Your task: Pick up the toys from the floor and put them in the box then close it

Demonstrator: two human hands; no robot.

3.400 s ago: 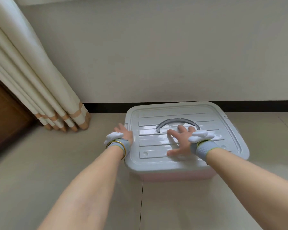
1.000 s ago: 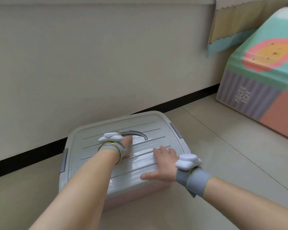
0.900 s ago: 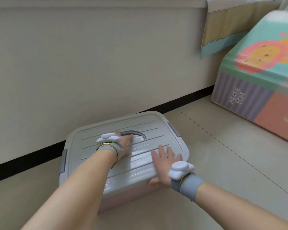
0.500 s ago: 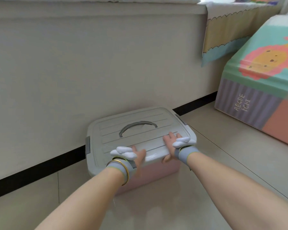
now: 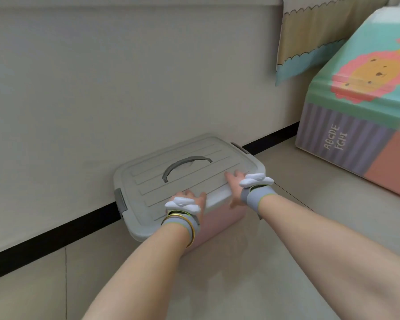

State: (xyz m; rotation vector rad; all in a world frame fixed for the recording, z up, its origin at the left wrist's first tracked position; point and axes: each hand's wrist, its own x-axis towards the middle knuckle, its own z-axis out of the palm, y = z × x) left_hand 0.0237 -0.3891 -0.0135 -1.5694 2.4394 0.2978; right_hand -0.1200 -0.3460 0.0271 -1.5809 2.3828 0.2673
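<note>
Grey plastic lid (image 5: 185, 174) covers the pink box (image 5: 219, 224) against the wall (image 5: 125, 77); left hand (image 5: 189, 199) and right hand (image 5: 234, 188) curl over its near rim, gripping it. A lopsided push could leave one side latch (image 5: 120, 202) unseated. A second ago, both palms lay flat mid-lid.

We see a plain beige wall (image 5: 125, 77) filling most of the view, with a black skirting strip (image 5: 56, 229) running along its foot. Below lies a floor (image 5: 286, 262) of large pale tiles with thin dark joints. At right stands a folded play mat (image 5: 360, 116) printed with a lion and letters; above it hangs a scalloped yellow and blue cloth (image 5: 310, 35).
</note>
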